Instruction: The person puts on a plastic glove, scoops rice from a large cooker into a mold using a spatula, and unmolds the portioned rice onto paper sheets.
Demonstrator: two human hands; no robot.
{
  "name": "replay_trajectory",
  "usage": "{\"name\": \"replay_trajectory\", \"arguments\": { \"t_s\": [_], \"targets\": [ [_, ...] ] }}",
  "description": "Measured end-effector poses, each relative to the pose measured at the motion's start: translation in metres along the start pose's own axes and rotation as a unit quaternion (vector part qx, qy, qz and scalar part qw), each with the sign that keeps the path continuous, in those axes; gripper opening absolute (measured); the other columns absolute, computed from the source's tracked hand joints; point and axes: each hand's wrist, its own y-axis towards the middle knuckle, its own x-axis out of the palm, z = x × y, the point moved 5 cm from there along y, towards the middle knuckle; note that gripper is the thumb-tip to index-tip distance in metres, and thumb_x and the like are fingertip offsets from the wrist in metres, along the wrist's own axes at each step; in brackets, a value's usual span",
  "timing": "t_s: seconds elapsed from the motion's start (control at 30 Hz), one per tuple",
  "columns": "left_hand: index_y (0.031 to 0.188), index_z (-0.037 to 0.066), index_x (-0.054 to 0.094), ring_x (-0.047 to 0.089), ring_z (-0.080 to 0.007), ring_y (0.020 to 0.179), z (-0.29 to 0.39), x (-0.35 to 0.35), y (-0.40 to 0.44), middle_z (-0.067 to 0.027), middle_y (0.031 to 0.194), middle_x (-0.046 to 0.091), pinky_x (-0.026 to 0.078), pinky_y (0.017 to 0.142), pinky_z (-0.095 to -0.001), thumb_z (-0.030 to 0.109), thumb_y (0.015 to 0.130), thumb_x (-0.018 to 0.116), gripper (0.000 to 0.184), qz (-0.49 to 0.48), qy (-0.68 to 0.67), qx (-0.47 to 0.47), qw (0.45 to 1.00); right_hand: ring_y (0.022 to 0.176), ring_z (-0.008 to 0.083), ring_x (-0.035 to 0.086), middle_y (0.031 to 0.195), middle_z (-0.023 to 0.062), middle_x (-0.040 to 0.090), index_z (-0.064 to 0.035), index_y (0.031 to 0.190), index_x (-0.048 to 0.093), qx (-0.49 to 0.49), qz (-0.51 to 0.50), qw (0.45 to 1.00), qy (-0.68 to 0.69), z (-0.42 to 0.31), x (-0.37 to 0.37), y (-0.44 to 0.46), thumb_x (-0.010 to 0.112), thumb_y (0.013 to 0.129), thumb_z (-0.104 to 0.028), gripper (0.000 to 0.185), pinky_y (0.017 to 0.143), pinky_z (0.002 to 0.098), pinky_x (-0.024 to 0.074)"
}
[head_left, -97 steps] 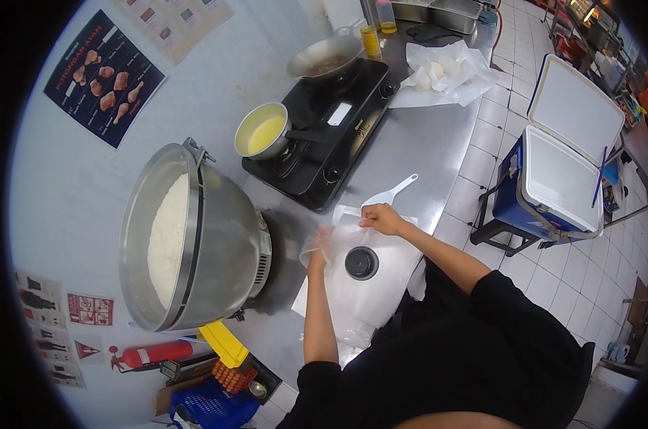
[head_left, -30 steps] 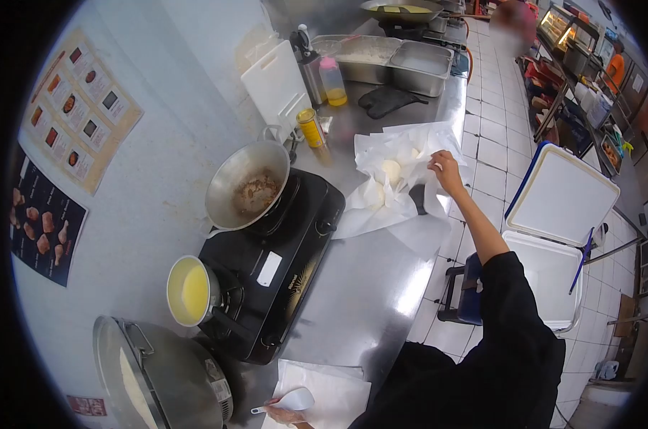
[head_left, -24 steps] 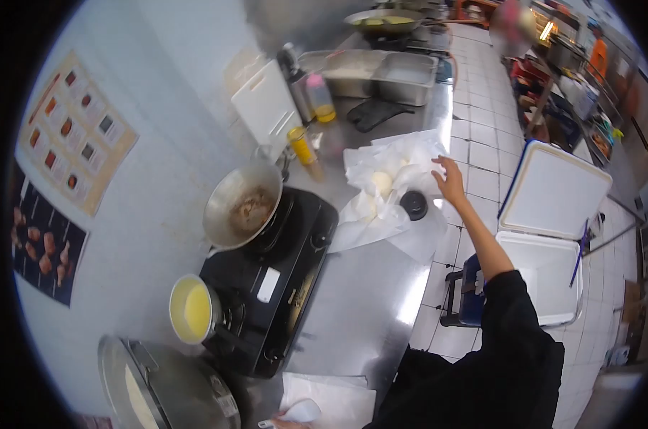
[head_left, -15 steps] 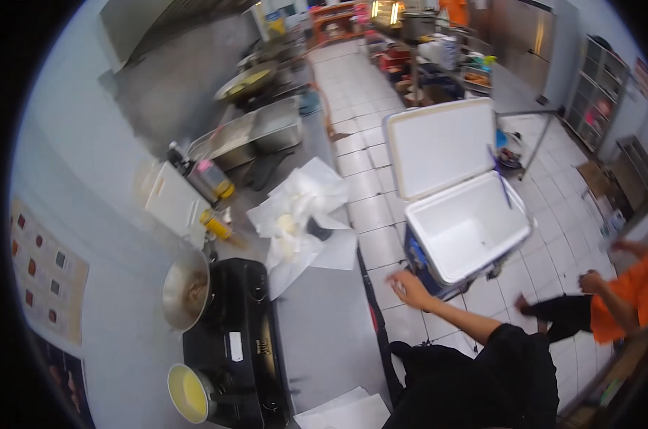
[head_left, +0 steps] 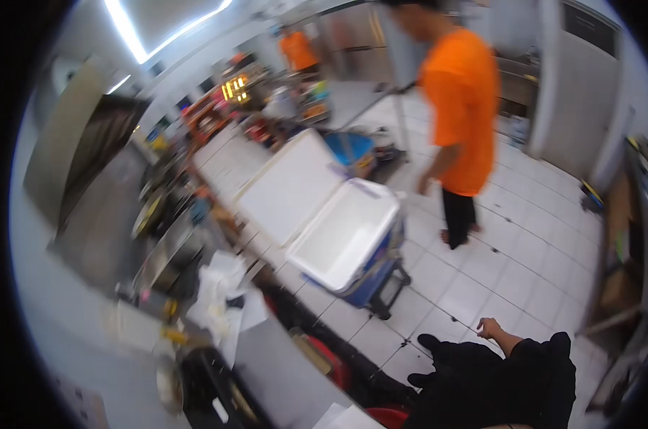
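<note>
My right hand (head_left: 489, 328) hangs over the tiled floor at the lower right, beside my black clothing; its fingers look curled, but blur and small size hide whether anything is in them. My left hand is out of the frame. Nearest ahead of the right hand stands the open blue and white cooler box (head_left: 345, 232), its lid tipped back. On the steel counter (head_left: 284, 368) at the lower left lie crumpled white papers (head_left: 216, 293) with pale round items, blurred.
A person in an orange shirt (head_left: 463, 107) stands on the floor beyond the cooler, and another person (head_left: 298, 50) is farther back. The black stove (head_left: 213, 390) is at the lower left. A wooden shelf unit (head_left: 619, 286) lines the right side.
The view has swung right, away from the counter and stove. My right hand has left the papers and moved over the floor. My left hand, earlier on a white scoop, has left view.
</note>
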Motion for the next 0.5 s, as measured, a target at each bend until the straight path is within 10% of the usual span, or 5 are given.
{"name": "replay_trajectory", "arguments": {
  "t_s": [0.33, 0.5],
  "targets": [
    [0.096, 0.004, 0.051, 0.055, -0.0192, 0.076, 0.063, 0.233, -0.284, -0.0084, 0.084, 0.054, 0.050, 0.069, -0.0354, 0.043, 0.099, 0.041, 0.041, -0.336, -0.199, -0.089, 0.916, 0.082, 0.0321, 0.069, 0.089, 0.0151, 0.070, -0.0078, 0.093, 0.067, 0.262, 0.188, 0.920, 0.225, 0.194, 0.020, -0.121, 0.065, 0.081, -0.026, 0.022, 0.073, 0.0417, 0.0557],
    [0.098, 0.003, 0.050, 0.055, -0.0181, 0.076, 0.079, 0.279, -0.441, -0.0080, 0.085, 0.053, 0.050, 0.069, -0.0345, 0.041, 0.098, 0.043, 0.039, -0.433, -0.282, -0.159, 0.841, 0.065, 0.0228, 0.071, 0.081, 0.0133, 0.070, -0.0077, 0.102, 0.063, 0.431, 0.172, 0.742, 0.483, 0.307, 0.018, -0.198, 0.068, 0.078, -0.018, 0.027, 0.053, 0.0360, 0.0560]
  ]
}}
